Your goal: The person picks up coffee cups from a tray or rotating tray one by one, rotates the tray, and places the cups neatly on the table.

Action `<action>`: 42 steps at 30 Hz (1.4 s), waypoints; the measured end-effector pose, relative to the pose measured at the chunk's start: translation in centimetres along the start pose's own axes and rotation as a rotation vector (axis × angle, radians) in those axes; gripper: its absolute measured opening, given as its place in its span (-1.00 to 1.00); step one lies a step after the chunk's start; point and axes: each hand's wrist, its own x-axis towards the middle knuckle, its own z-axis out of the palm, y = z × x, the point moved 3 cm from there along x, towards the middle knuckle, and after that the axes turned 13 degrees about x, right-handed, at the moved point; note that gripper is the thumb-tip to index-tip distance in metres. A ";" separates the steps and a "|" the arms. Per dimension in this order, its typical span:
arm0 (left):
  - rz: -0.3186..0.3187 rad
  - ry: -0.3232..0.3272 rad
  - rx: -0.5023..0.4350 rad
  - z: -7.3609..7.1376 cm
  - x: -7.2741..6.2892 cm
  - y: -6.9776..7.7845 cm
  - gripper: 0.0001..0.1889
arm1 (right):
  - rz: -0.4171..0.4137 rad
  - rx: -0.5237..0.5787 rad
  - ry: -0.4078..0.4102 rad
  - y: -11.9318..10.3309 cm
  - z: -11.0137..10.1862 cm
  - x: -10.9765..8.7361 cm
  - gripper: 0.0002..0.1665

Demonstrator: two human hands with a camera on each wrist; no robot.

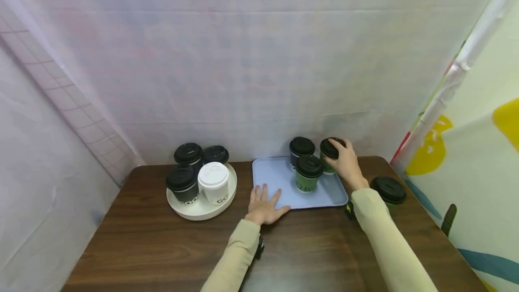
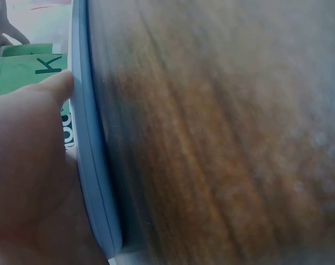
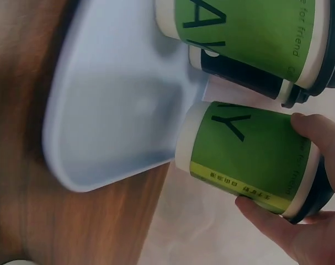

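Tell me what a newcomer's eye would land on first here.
Probably the white cup with its white lid, standing out beside three black-lidded cups on the round white dish at left. Next, the right hand gripping a green cup near the blue tray's far right corner, and the left hand spread at its near left.

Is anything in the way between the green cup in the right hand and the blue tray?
Nothing visible is. The right hand grips the green cup, and no object shows between its base and the blue tray. Another green cup and a dark cup stand on the tray, to the held one's left.
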 end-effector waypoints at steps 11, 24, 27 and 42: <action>-0.003 0.001 0.019 0.5 1.1 -0.9 -0.18 | 0.022 -0.005 0.023 -1.6 -0.4 -3.0 -0.19; -0.014 0.017 0.006 -1.4 -0.3 -0.8 -0.17 | 0.021 -0.019 0.049 -2.1 -0.9 -5.7 -0.20; -0.014 0.016 0.006 -1.2 -0.4 -0.7 -0.18 | 0.008 -0.030 0.049 -2.0 -1.1 -6.6 -0.20; 0.005 0.011 -0.007 -0.7 -0.5 0.0 -0.18 | -0.045 -0.045 0.106 -2.7 -2.7 -12.3 -0.19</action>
